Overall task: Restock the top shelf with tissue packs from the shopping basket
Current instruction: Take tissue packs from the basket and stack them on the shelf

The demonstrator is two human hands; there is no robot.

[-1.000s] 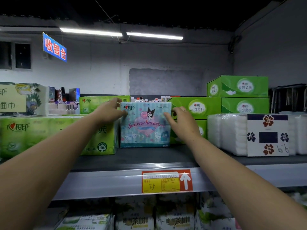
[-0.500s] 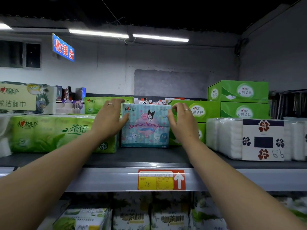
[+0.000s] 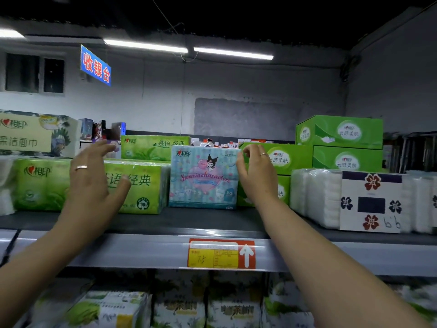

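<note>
At the far left of the top shelf (image 3: pixel 146 221) lies a long green tissue multipack (image 3: pixel 40 185). The left hand (image 3: pixel 94 183) hangs in front of it with fingers spread and thumb out. It holds nothing and touches no pack.

Just right of that green multipack, upright and facing front, stands the blue Sanrio tissue pack (image 3: pixel 203 178). It sits flat on the shelf, set back from the front rail, above the price tag (image 3: pixel 221 254). Its left side is close against the green multipack.

The right hand (image 3: pixel 255 176) is at the blue pack's upper right corner, thumb against its right edge and fingers loosely curled above. Whether it grips the pack or only touches it cannot be told.

Behind and to the right of that hand are stacked green tissue boxes (image 3: pixel 340 133). Farther right sit white packs with a flower label (image 3: pixel 371 200).

This pack looks placed: it stands square in its slot, with one hand off it and the other barely on. What seems left for it is to let go on the right side, perhaps after a small nudge to line it up.

The shopping basket is out of view, so how many packs remain cannot be judged. The bare shelf in front of the blue pack suggests room for more.
</note>
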